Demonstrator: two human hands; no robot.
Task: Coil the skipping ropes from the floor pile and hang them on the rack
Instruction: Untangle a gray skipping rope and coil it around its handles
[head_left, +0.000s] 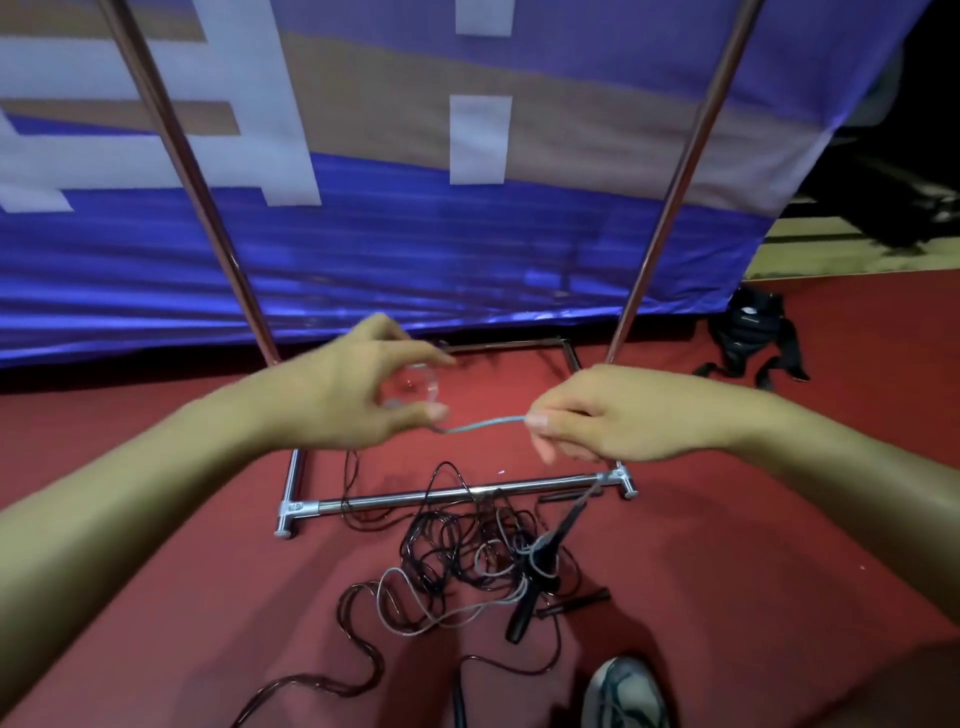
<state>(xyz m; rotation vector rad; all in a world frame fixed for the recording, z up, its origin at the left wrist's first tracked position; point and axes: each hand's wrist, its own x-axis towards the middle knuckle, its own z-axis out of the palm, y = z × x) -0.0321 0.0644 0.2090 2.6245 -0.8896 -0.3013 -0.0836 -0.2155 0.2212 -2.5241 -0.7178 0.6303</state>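
Observation:
A light blue-grey skipping rope (483, 425) runs taut between both hands above the floor. My left hand (358, 395) pinches one end and holds a small clear coil of it, blurred. My right hand (608, 415) is closed on the rope, and a length drops from it down to a black handle (561, 525) dangling over the pile. The pile (467, 551) of tangled black and grey ropes with black handles lies on the red floor below my hands. The metal rack (457, 493) stands just behind it, its two poles rising to either side.
A blue, white and tan banner (415, 234) hangs behind the rack. A black bag (753, 332) lies on the floor at the right. My shoe (623, 691) is at the bottom edge near the pile. One dark rope trails toward the lower left (322, 686).

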